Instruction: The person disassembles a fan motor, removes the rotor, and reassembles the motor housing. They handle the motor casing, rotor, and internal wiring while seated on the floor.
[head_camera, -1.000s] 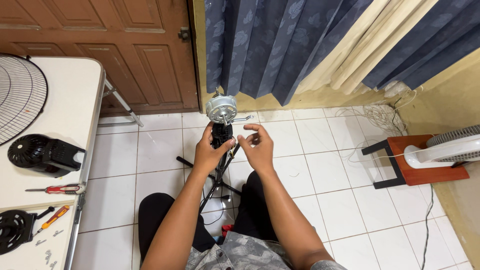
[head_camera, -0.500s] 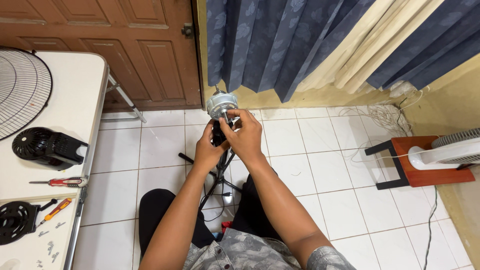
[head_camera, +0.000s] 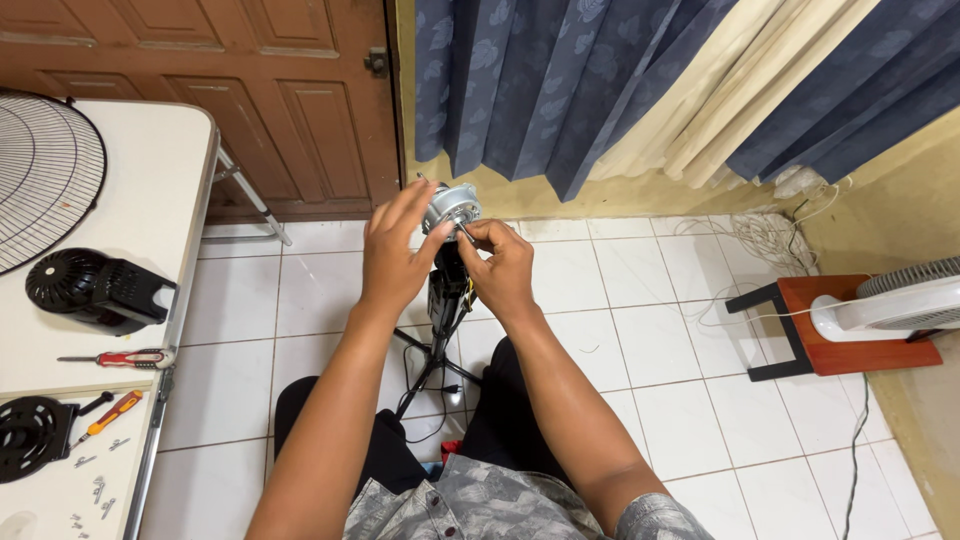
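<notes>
At nine o'clock the tabletop (head_camera: 150, 160) carries a fan guard (head_camera: 40, 170), a black housing (head_camera: 95, 288), two screwdrivers (head_camera: 115, 357) and loose screws (head_camera: 95, 488); no container shows, the screws lie bare. At centre the fan motor (head_camera: 452, 208) stands on its black stand (head_camera: 440, 300) above the tiled floor. The left hand (head_camera: 395, 250) cups the motor's side, fingers spread. The right hand (head_camera: 500, 265) pinches something small at the motor's front, at its three o'clock side. The step looks like fine work on the motor's front; it calls for a steady hold. At three o'clock lies a white fan (head_camera: 890, 300).
</notes>
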